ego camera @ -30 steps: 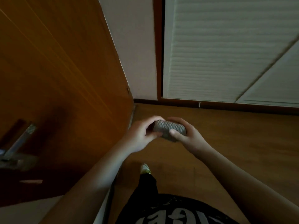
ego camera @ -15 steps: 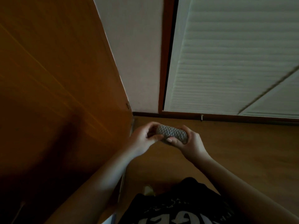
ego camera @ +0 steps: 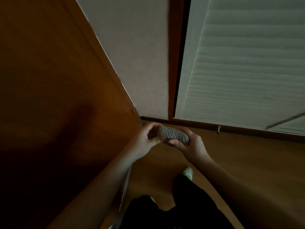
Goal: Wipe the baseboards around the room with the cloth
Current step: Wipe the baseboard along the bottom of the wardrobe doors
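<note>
A grey cloth (ego camera: 173,135), folded into a compact oblong pad with a knobbly waffle-like weave, is held in the air between both hands, above the wooden floor (ego camera: 239,159) and just short of the dark wooden baseboard (ego camera: 155,120) in the corner. The left hand (ego camera: 145,141) is curled round its left end, thumb pressed beneath; the right hand (ego camera: 189,146) is wrapped round its right end, fingers (ego camera: 172,142) pinching the lower edge. A smooth brown wooden door (ego camera: 57,80) is seen on the left, a pale matt wall (ego camera: 140,55) ahead, and a white slatted closet door (ego camera: 247,63) on the right
</note>
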The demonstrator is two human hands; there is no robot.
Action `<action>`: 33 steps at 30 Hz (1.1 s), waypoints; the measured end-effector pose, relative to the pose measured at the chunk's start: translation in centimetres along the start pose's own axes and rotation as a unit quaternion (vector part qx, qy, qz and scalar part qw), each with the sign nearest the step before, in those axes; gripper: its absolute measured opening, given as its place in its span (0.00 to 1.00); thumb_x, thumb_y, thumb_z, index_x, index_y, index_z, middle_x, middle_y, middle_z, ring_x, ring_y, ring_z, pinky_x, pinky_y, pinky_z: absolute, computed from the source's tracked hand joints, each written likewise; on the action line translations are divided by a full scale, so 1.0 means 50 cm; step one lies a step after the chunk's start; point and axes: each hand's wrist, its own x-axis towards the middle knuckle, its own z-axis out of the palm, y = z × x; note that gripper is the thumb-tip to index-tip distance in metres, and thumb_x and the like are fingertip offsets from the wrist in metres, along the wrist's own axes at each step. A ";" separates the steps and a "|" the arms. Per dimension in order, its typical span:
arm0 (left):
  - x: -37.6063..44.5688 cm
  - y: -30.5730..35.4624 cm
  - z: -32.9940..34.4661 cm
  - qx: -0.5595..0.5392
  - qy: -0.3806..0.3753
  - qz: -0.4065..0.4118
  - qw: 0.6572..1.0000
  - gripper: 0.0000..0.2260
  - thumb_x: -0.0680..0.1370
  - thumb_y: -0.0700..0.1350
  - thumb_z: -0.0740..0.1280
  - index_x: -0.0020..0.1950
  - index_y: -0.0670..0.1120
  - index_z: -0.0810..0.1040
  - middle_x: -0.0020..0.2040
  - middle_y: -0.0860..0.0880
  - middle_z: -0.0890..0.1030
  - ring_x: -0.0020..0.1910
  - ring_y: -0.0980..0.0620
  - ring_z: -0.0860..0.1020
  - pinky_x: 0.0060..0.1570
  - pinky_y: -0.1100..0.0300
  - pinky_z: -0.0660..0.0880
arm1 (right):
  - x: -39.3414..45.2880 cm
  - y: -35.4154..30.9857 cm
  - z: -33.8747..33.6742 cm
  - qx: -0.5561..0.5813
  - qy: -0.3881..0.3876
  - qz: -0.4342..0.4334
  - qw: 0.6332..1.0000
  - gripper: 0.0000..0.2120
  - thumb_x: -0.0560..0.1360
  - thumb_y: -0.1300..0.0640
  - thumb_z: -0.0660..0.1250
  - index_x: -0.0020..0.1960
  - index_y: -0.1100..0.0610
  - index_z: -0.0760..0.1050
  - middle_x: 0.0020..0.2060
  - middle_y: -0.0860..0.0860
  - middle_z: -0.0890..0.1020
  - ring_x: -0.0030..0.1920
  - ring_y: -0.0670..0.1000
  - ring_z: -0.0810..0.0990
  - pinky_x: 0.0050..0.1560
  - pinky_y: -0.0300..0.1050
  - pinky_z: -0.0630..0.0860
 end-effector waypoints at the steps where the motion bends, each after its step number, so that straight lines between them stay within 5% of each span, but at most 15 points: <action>1: 0.019 0.000 -0.007 -0.003 -0.002 0.008 1.000 0.16 0.78 0.42 0.69 0.61 0.58 0.72 0.54 0.66 0.73 0.51 0.79 0.71 0.45 0.81 0.68 | 0.025 0.004 -0.005 -0.001 -0.014 -0.001 1.000 0.21 0.67 0.45 0.73 0.58 0.46 0.73 0.48 0.39 0.80 0.48 0.32 0.79 0.45 0.26 0.74; 10: 0.152 -0.134 -0.062 0.017 -0.013 0.071 0.997 0.22 0.75 0.35 0.71 0.62 0.56 0.75 0.60 0.63 0.75 0.63 0.64 0.72 0.59 0.69 0.73 | 0.161 0.081 0.048 0.053 -0.079 0.053 0.994 0.27 0.66 0.49 0.77 0.62 0.50 0.73 0.54 0.46 0.80 0.54 0.44 0.81 0.51 0.43 0.81; 15: 0.229 -0.264 -0.073 0.029 -0.061 0.060 0.996 0.23 0.75 0.35 0.71 0.63 0.57 0.75 0.60 0.61 0.75 0.61 0.68 0.72 0.58 0.68 0.75 | 0.199 0.177 0.149 0.016 -0.026 0.069 0.997 0.26 0.67 0.48 0.76 0.62 0.45 0.73 0.53 0.41 0.80 0.53 0.37 0.80 0.50 0.33 0.78; 18: 0.279 -0.348 -0.075 0.078 -0.084 0.053 0.992 0.22 0.78 0.43 0.69 0.70 0.57 0.71 0.65 0.61 0.72 0.59 0.69 0.72 0.57 0.66 0.76 | 0.233 0.252 0.213 0.003 0.031 0.083 0.996 0.25 0.69 0.48 0.76 0.63 0.47 0.73 0.53 0.39 0.80 0.53 0.36 0.80 0.49 0.32 0.78; 21: 0.341 -0.451 -0.063 0.186 -0.055 0.053 0.980 0.23 0.82 0.55 0.62 0.76 0.57 0.63 0.69 0.60 0.67 0.64 0.65 0.66 0.58 0.69 0.67 | 0.280 0.346 0.253 -0.012 0.112 0.088 0.990 0.22 0.71 0.50 0.75 0.63 0.46 0.72 0.52 0.38 0.79 0.53 0.35 0.79 0.49 0.30 0.77; 24: 0.418 -0.574 -0.024 0.275 -0.001 0.051 0.960 0.24 0.82 0.55 0.60 0.78 0.53 0.61 0.74 0.54 0.67 0.67 0.56 0.70 0.58 0.66 0.69 | 0.342 0.466 0.280 -0.010 0.151 0.103 0.983 0.22 0.71 0.50 0.74 0.63 0.44 0.71 0.53 0.38 0.79 0.54 0.37 0.79 0.50 0.33 0.78; 26: 0.466 -0.659 0.012 0.326 0.014 0.046 0.944 0.24 0.82 0.53 0.61 0.77 0.53 0.62 0.72 0.52 0.68 0.65 0.53 0.73 0.55 0.64 0.71 | 0.383 0.553 0.299 -0.017 0.158 0.105 0.982 0.23 0.71 0.50 0.75 0.63 0.43 0.71 0.54 0.38 0.78 0.54 0.37 0.78 0.50 0.33 0.78; 30: 0.542 -0.834 0.103 0.405 -0.004 0.054 0.913 0.23 0.83 0.53 0.60 0.77 0.50 0.63 0.74 0.48 0.68 0.71 0.48 0.68 0.67 0.55 0.67 | 0.452 0.732 0.350 -0.048 0.148 0.103 0.983 0.24 0.71 0.51 0.76 0.64 0.47 0.72 0.53 0.40 0.78 0.50 0.33 0.76 0.46 0.26 0.74; 33: 0.591 -0.984 0.172 0.434 -0.028 0.025 0.900 0.24 0.83 0.54 0.59 0.78 0.49 0.62 0.75 0.46 0.66 0.74 0.46 0.65 0.72 0.51 0.63 | 0.502 0.873 0.397 -0.085 0.129 0.075 0.985 0.25 0.71 0.50 0.75 0.66 0.50 0.73 0.57 0.43 0.79 0.54 0.38 0.77 0.52 0.30 0.74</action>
